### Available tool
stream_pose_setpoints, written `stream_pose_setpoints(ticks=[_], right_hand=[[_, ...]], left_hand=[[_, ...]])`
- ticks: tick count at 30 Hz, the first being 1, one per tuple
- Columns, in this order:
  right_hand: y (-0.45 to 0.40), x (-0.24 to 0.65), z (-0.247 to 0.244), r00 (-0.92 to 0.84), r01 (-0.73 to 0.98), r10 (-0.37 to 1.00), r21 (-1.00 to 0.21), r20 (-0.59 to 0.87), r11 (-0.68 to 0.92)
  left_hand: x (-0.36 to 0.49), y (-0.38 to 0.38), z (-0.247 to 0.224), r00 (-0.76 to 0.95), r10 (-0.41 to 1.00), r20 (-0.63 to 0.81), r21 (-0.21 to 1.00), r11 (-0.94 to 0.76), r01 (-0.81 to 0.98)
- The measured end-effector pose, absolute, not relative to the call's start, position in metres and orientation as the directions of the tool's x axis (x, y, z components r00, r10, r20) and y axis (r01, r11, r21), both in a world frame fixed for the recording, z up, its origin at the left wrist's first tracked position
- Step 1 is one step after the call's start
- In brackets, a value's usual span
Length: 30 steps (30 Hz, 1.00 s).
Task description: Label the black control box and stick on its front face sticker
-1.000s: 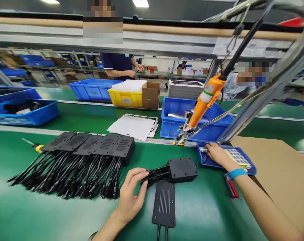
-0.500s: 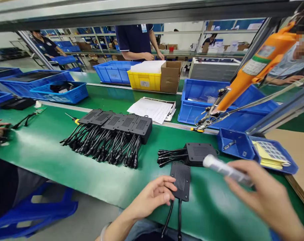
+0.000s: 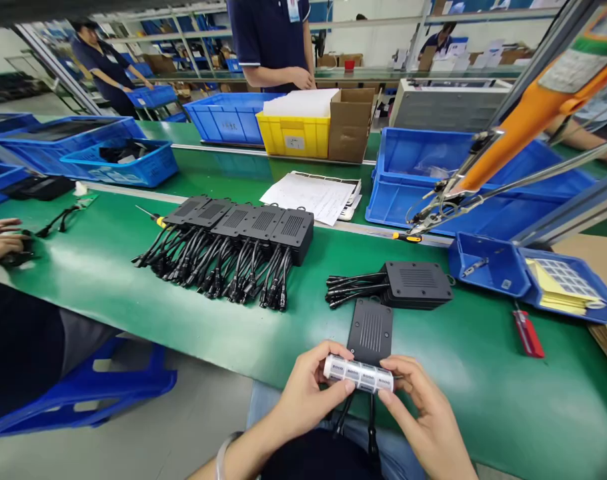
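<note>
Over the green bench (image 3: 263,337), the label roll (image 3: 361,375) pinched by left hand (image 3: 313,387) and right hand (image 3: 419,403) is best steadied.

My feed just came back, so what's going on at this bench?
The person's left hand and right hand hold a label roll between them, over the near end of a black box on the green table. Just beyond sits a box stack, its cables pointing left. Farther left is a row of boxes with cables. A red-handled tool lies to the right.
</note>
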State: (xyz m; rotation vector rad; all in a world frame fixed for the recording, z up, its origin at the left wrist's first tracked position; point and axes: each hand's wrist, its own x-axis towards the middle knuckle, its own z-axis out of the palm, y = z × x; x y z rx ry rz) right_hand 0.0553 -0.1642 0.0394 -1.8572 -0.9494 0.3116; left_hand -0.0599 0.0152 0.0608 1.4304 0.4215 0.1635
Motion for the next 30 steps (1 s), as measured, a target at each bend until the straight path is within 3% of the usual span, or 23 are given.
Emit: stream_pose_setpoints(ticks=[5,11,18,23,30], right_hand=[[-0.157,0.044,0.050,0.730,0.481,0.624,-0.858,0.278,-0.181],[-0.160,0.034,0.059,0.687,0.564,0.625,-0.814,0.371,-0.136],[-0.159,0.020,0.051,0.694,0.562,0.578,-0.825,0.430,-0.061],[-0.157,0.024,0.055,0.685,0.619,0.592,-0.767,0.425,-0.165],[-0.153,0.031,0.051,0.628,0.702,0.579,-0.699,0.520,-0.134]], left_hand=[[-0.069,0.011,0.065,0.930,0.356,-0.091,0.996,0.021,0.090],[-0.080,0.012,0.071,0.927,0.333,-0.170,0.985,0.035,0.168],[-0.087,0.008,0.071,0.938,0.312,-0.153,0.956,-0.194,0.221],[-0.083,0.007,0.073,0.937,0.343,-0.074,0.967,-0.206,0.152],[-0.080,0.007,0.066,0.936,0.352,-0.011,0.973,-0.211,0.091]])
